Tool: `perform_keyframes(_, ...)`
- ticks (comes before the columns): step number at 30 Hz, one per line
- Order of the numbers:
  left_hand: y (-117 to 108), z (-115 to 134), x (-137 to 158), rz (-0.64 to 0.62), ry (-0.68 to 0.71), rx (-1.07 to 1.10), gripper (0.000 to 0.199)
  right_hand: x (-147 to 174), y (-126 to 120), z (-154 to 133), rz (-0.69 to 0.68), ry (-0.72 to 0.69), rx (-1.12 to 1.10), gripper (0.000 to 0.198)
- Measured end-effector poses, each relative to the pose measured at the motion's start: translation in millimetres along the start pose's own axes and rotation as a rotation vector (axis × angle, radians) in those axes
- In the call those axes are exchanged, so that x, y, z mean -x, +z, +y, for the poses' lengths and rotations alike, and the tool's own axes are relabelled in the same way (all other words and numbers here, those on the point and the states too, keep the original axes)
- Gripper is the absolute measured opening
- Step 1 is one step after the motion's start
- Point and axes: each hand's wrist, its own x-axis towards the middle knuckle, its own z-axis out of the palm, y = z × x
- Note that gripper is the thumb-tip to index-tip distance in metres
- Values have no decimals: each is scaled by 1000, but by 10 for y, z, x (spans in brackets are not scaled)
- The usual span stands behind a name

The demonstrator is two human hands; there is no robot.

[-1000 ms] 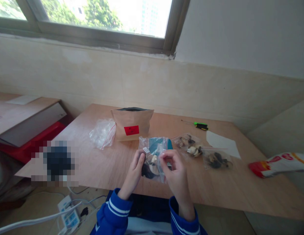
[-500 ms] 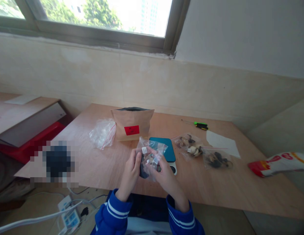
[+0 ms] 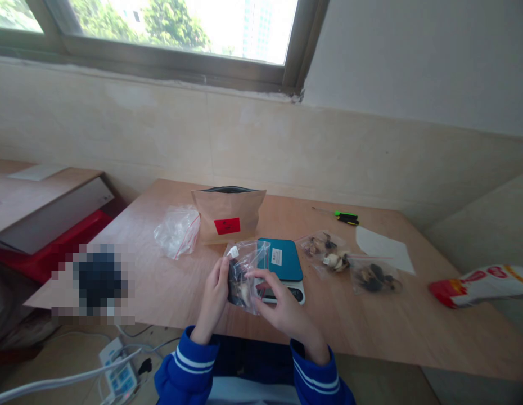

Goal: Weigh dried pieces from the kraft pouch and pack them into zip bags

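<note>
My left hand (image 3: 216, 291) grips the left side of a clear zip bag (image 3: 243, 281) with dark and pale dried pieces inside, possibly mushrooms. A small white label shows near its top. My right hand (image 3: 279, 301) is curled at the bag's right edge, thumb and forefinger on the plastic. Just behind and to the right lies a kitchen scale (image 3: 289, 261) with a teal top and white base, partly covered by the bag and hand. A brown paper pouch (image 3: 228, 211) with a red label stands with its mouth open beyond the bag.
Several similar filled bags (image 3: 374, 277) lie to the right, near white paper (image 3: 386, 247) and green-and-black screwdrivers (image 3: 346, 217). A red-and-white packet (image 3: 476, 287) sits far right. Crumpled clear bags (image 3: 177, 230) rest left of the pouch. A power strip (image 3: 118, 371) is on the floor.
The bag has shifted left and tilted, uncovering more of the scale and a white sticker on its top. My left hand moved left with it; my right forefinger has bent over the bag's edge.
</note>
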Motion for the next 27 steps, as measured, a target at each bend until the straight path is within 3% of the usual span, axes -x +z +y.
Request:
perform_keyframes(5,-23,-42,-20,-53,23,8,52,-12,-1,44,5,74,62,40)
perform_keyframes(9,-37,-62,-45,-34,5,47,52,-65,-24,6,-15,15,153,51)
perform_keyframes(16,-107,-20,-84,21,-76,75,57,-197,-50,-94,-30,-29,177,31)
perform_keyframes(27,-109,-80,-133,37,-264,242,59,-329,-117,-175,83,-200,209,29)
